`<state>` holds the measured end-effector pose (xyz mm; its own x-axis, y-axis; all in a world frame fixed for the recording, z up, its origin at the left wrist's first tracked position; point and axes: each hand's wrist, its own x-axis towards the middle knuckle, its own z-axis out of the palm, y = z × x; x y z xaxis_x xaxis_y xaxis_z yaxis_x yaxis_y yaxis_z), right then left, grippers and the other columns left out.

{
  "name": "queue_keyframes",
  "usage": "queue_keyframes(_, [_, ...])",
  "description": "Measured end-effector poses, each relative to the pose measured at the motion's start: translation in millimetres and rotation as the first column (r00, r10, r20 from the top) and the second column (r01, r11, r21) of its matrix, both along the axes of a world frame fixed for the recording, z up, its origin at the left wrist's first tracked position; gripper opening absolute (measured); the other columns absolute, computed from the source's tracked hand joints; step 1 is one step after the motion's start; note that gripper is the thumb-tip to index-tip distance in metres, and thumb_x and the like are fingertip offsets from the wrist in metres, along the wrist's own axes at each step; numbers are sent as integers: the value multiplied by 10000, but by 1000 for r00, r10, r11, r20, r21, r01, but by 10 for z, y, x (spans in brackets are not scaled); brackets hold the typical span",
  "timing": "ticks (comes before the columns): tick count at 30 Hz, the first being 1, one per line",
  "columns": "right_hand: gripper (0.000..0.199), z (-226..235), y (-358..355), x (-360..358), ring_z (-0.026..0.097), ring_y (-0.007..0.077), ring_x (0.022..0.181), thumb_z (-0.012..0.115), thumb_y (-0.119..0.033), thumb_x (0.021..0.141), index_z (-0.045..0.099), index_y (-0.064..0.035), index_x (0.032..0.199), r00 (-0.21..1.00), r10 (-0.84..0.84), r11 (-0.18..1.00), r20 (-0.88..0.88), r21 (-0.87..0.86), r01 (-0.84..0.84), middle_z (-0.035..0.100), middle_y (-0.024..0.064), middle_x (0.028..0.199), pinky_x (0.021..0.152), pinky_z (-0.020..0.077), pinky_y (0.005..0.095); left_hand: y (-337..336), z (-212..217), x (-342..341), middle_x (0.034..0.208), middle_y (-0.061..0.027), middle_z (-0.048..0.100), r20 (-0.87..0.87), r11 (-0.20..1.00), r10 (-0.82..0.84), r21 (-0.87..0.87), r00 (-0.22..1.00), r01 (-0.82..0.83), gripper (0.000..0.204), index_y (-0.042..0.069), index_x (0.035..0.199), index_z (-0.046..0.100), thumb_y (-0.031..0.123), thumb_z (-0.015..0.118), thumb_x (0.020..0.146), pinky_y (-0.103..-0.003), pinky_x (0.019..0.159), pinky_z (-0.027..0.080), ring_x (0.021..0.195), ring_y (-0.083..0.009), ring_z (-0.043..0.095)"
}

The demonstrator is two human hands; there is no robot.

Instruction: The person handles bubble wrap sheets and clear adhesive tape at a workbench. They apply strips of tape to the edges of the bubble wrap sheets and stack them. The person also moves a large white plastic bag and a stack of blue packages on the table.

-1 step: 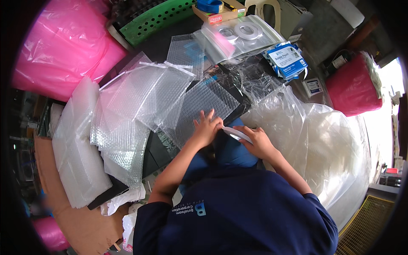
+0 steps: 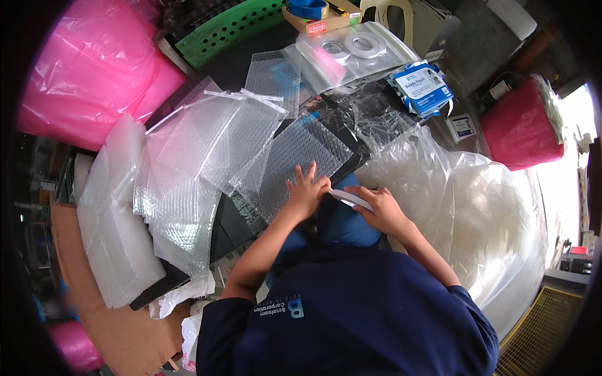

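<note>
My right hand (image 2: 384, 210) grips a roll of white tape (image 2: 351, 199), held tilted above my lap. At the roll's left end, my left hand (image 2: 306, 195) pinches the tape between thumb and forefinger, its other fingers spread over a clear bubble-wrap pouch (image 2: 305, 150). That pouch lies flat on a dark surface just beyond my hands. To its left, several more bubble-wrap pouches (image 2: 182, 150) overlap in a fan, some with white strips along their far edges. The pinched tape end itself is mostly hidden by my fingers.
A stack of bubble wrap (image 2: 116, 232) lies far left, near a large pink plastic bag (image 2: 100, 69). Large clear bags (image 2: 476, 207) bulge on the right. Tape rolls (image 2: 365, 45) rest on clear sheets at the back, beside a blue-and-white pack (image 2: 421, 88) and a green crate (image 2: 229, 31).
</note>
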<state>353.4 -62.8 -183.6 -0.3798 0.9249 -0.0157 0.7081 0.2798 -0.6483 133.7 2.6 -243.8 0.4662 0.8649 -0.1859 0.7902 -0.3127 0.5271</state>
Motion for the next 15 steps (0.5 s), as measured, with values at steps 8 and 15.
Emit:
queue_keyframes(8, [475, 237, -269, 316, 638, 345, 789, 618, -119, 804, 520, -155, 1268, 995, -54, 962, -88, -273, 28, 670, 148, 891, 730, 498, 417, -603, 17, 350, 983, -274, 586, 165, 996, 70, 37, 984, -78, 49, 74, 931, 496, 117, 503, 910, -546, 902, 396, 1049, -437, 531])
queue_keyframes(15, [410, 171, -364, 210, 620, 317, 874, 565, -147, 857, 525, -187, 1262, 975, -205, 979, -88, -34, 203, 648, 113, 1013, 746, 498, 406, -10, 219, 442, 832, -147, 581, 347, 982, 29, 163, 938, -91, 51, 25, 864, 514, 70, 514, 888, -446, 681, 449, 793, -362, 576])
